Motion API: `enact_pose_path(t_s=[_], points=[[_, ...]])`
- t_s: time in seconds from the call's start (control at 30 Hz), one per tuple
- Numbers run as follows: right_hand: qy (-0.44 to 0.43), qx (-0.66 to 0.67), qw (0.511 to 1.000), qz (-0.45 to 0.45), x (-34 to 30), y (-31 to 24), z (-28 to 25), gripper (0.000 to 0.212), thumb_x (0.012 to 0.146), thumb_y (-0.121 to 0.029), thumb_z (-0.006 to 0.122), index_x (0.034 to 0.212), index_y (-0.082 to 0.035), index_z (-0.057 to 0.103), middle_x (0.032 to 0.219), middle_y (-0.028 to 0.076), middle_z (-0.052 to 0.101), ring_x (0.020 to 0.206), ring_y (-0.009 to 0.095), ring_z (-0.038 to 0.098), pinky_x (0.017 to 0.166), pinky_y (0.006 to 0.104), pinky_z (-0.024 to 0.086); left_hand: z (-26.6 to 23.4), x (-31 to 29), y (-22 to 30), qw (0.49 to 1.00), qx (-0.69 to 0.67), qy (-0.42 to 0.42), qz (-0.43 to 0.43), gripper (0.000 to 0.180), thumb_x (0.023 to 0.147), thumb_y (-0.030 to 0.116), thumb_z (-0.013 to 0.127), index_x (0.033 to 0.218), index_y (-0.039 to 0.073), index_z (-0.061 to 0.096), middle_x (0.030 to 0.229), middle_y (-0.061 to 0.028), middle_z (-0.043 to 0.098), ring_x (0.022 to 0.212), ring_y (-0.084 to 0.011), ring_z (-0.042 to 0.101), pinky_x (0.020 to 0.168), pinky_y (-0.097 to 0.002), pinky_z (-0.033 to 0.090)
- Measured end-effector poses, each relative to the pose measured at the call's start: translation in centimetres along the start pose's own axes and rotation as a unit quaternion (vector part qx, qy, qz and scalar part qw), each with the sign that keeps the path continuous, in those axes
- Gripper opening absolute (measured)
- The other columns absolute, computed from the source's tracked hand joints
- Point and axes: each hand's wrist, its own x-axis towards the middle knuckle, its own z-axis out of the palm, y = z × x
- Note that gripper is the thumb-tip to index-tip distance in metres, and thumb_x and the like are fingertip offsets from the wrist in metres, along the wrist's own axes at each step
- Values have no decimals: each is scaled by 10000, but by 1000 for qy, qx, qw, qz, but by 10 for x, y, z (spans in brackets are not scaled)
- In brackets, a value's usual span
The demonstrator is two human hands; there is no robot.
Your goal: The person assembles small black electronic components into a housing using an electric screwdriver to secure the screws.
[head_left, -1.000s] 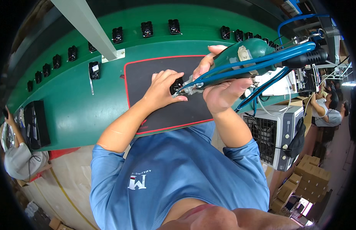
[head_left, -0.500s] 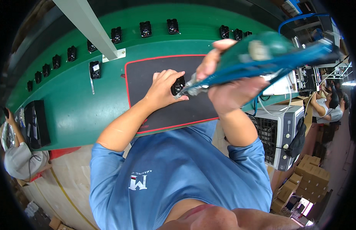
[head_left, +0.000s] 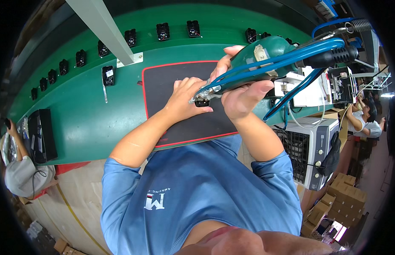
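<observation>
A small black part [head_left: 203, 103] lies on the dark mat [head_left: 176, 127] in front of me, largely covered by my fingers and the tool. My left hand [head_left: 184, 100] holds it from the left, thumb along its near side. In my right hand [head_left: 240, 100] is a green powered screwdriver [head_left: 244, 62] with blue tubing, tilted so that its tip end meets the part's upper area. Whether the bit touches a screw is hidden. To the left of the mat sits another black part [head_left: 108, 74], a pale strip hanging from it.
Several black parts [head_left: 163, 31] stand in a row along the green far strip. A grey post [head_left: 105, 32] rises from the bench. A black box [head_left: 41, 136] is at left, near a co-worker [head_left: 27, 174]. An air cooler [head_left: 314, 148] stands right.
The screwdriver and my right hand have come left and settled, bringing the tip over the black part. My left hand stays around the part.
</observation>
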Motion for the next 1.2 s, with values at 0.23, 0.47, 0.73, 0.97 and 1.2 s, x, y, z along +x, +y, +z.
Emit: enact_pose_path(t_s=[0.23, 0.47, 0.73, 0.97, 1.2], points=[[-28, 11, 1000, -5, 2, 1, -6, 1093, 759, -948, 295, 1173, 37, 526, 697, 92, 578, 592, 170, 589, 557, 284, 511, -1, 0, 1, 1000, -11, -5, -16, 812, 606, 389, 912, 1284, 103, 570, 1153, -58, 589, 1062, -268, 534, 900, -398, 346], [-11, -5, 1000, 1, 1, 3, 0, 1087, 734, -958, 324, 1165, 19, 523, 710, 90, 575, 598, 172, 589, 553, 287, 510, -3, 0, -2, 999, -34, 13, -3, 799, 608, 398, 913, 1268, 91, 585, 1129, -57, 594, 1046, -265, 538, 894, -397, 349], [-6, 57, 998, 11, 6, 0, 1, 1060, 729, -954, 360, 1160, 1, 520, 717, 75, 577, 613, 166, 590, 577, 292, 515, 2, 1, -9, 999, -24, -16, -32, 806, 615, 450, 898, 1261, 77, 594, 1154, -70, 593, 1086, -276, 539, 921, -409, 348], [-120, 160, 969, -144, 43, -90, -48, 1077, 821, -881, 389, 1347, 56, 465, 812, 79, 590, 670, 163, 576, 576, 296, 497, -8, 24, 2, 995, -7, -62, -73, 851, 687, 364, 876, 1389, 79, 490, 1301, -134, 525, 1241, -322, 491, 996, -456, 357], [65, 3, 998, 8, -28, -33, -82, 1002, 812, -884, 395, 1216, 28, 501, 701, 56, 553, 568, 141, 565, 484, 253, 469, 14, 160, -37, 991, 126, 8, -52, 786, 716, 303, 837, 1365, 37, 482, 1308, -150, 511, 1266, -321, 491, 1001, -462, 363]])
